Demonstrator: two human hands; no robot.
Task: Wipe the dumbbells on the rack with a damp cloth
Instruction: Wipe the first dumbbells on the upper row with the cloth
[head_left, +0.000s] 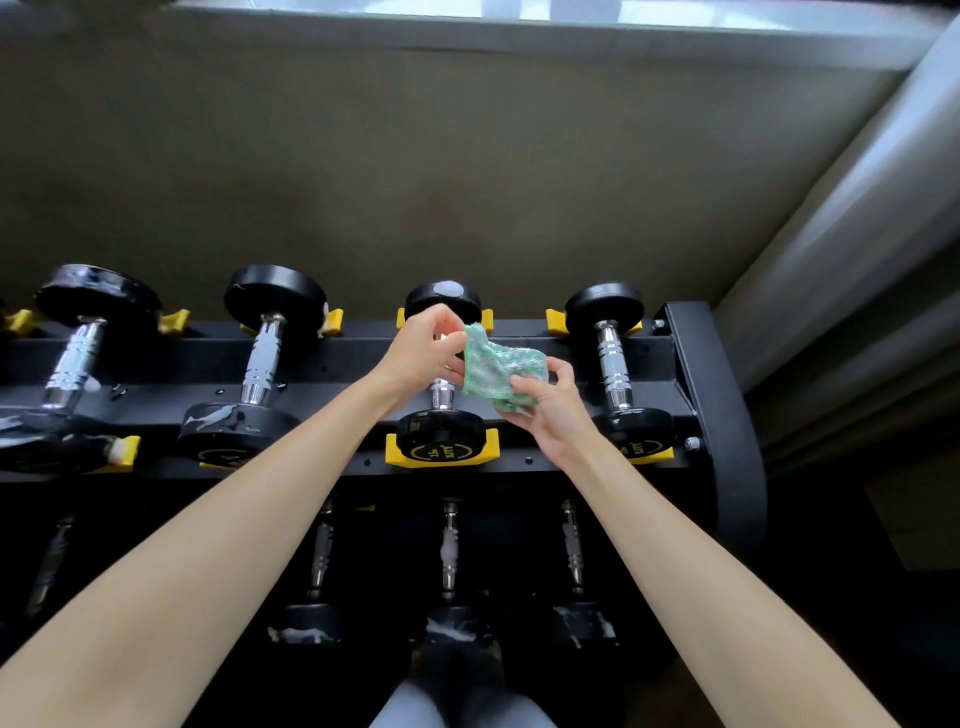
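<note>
Both bare forearms are stretched forward over the rack (727, 395). The green cloth (501, 371) is pinched at its left edge by the left hand (423, 351) and gripped underneath by the right hand (550, 405), above the handle of the third dumbbell (441, 415) on the rack's top row, toward its right end.

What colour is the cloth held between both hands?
Green, with a pale whitish weave through it. The cloth shows best in the head view, the only one.
</note>
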